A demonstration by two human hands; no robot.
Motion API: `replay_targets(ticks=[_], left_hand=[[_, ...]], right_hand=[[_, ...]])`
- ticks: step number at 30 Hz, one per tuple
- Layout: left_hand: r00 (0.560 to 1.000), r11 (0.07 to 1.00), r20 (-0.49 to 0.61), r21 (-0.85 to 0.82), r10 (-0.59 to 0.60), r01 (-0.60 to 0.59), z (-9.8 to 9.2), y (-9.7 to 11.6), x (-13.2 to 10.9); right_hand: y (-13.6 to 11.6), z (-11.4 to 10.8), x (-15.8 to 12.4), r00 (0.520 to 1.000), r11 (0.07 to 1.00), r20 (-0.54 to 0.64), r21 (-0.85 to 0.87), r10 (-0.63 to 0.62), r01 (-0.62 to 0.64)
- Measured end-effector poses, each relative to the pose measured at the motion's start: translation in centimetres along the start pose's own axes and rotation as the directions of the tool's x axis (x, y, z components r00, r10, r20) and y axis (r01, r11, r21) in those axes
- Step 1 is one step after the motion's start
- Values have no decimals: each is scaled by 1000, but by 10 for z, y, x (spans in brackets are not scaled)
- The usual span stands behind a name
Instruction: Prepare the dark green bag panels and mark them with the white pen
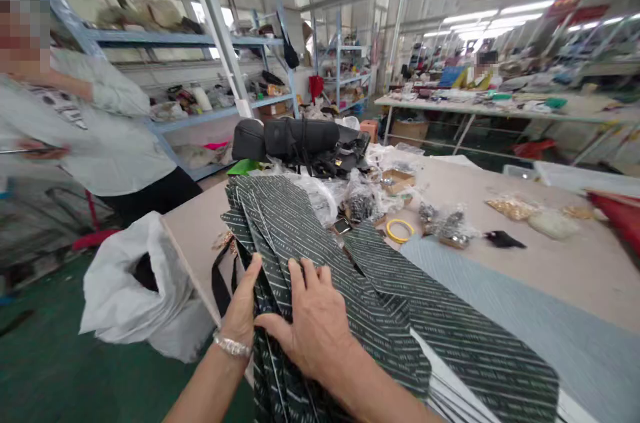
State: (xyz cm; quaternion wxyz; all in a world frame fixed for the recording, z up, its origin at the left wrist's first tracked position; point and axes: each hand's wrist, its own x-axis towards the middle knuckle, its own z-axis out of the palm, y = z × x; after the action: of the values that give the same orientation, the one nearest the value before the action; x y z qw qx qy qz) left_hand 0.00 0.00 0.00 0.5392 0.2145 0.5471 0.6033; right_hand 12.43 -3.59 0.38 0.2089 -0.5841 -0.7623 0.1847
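A stack of dark green fabric pieces (300, 223) with white stripes of print lies layered on the table, its layers fanned at the left edge. My left hand (243, 306), with a bracelet at the wrist, grips that left edge; most of its fingers are hidden by the fabric. On top of the stack, my right hand (317, 316) rests flat with its fingers stretched out and its thumb toward my left hand. More striped pieces (450, 316) lie to the right, partly over white sheets. A black strap (220, 283) hangs at the table edge beside my left hand.
Beyond the fabric are black bags (300, 136), plastic bags of metal parts (450, 226) and a yellow tape roll (399, 231). Light blue material (500, 303) lies right. A white sack (145, 290) stands left on the floor; a person (110, 123) stands behind it.
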Motion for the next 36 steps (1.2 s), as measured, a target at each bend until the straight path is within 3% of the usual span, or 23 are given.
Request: replay_targets(ticks=[4,9,14,16,18,20,22,25,29,31,34,36], left_hand=[[995,993,47,75,-91,88,-11,-8,-5],[987,968,157,252,-43,2,-5,-4,-9],[994,964,94,265,-61,34,-5,-9,-2],[994,961,67,269,-91,69,-9,-11,3],[986,952,45,271,-160,142,-15,-10,7],[974,941,30,267,-224,208,-21,-7,10],[968,933,17,271,-251,237,-28,-3,12],[971,928,-3,294,-238,228,-35,1,10],[970,921,-33,306,-242,240,-38,1,9],[968,922,-38,300,-246,246,-37,0,10],[966,930,-12,268,-258,251,-34,-1,11],[961,931,3,250,-276,266,-30,-1,12]], right_hand=[[-2,15,-4,1000,1000,-2,-6,1,-1],[0,33,-10,996,999,-80,23,-35,37],[2,30,-15,997,992,-77,126,4,6],[18,21,-12,998,975,-49,214,-50,60],[51,9,-7,999,973,-4,223,-54,54],[95,-1,-2,996,992,30,91,88,-91],[141,-7,-2,961,960,21,-55,275,-274],[188,-1,-7,914,905,46,-172,403,-390],[207,13,-14,894,878,101,-262,437,-400],[212,6,-14,883,863,112,-299,456,-408],[214,-27,-4,884,848,71,-326,462,-418],[203,-56,10,909,869,28,-308,416,-388]])
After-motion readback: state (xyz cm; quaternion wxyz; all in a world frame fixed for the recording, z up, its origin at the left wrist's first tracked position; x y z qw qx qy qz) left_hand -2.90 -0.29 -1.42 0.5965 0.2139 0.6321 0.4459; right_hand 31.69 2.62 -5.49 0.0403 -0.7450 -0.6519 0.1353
